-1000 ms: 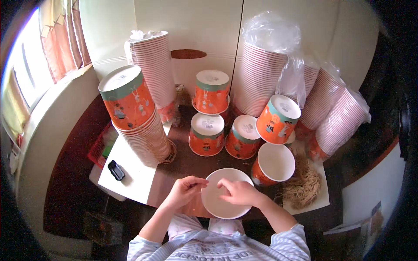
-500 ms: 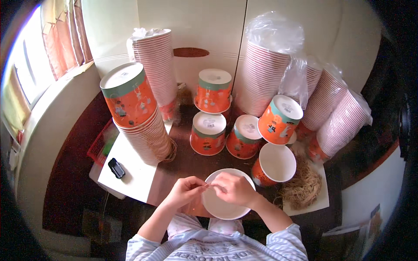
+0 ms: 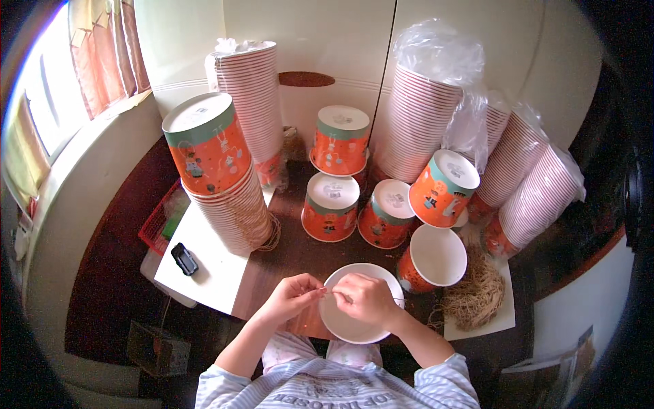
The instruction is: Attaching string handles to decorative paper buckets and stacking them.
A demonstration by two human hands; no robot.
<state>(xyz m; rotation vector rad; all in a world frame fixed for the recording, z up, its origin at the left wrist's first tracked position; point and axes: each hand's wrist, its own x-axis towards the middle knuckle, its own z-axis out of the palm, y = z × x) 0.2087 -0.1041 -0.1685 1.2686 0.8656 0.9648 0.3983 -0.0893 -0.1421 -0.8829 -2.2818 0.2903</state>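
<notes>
Both my hands are raised over an open white paper bucket (image 3: 344, 326) at the near edge of the table. My left hand (image 3: 297, 298) pinches thumb and forefinger together at the bucket's left rim. Just to its right, over the bucket's mouth, my right hand (image 3: 362, 298) is closed, fingers curled, the tips pinched. A thin pale strand, like twine, shows faintly between the fingertips; its ends are hard to make out. Right of the bucket lies a tangled pile of tan twine (image 3: 473, 293), beside another open orange bucket (image 3: 438, 258) tilted toward me.
Upturned orange buckets (image 3: 330, 208) stand in the middle. At left is a nested bucket stack (image 3: 228, 215) with twine hanging on it, near a small black case (image 3: 183, 259) on white board. Tall plastic-wrapped stacks (image 3: 422, 123) rise behind and at right. A red basket (image 3: 160, 221) sits at far left.
My fingertips have drawn slightly apart, the hands still pinched over the bucket. The whole view has shifted a little, with the buckets and stacks staying in place on the table.
</notes>
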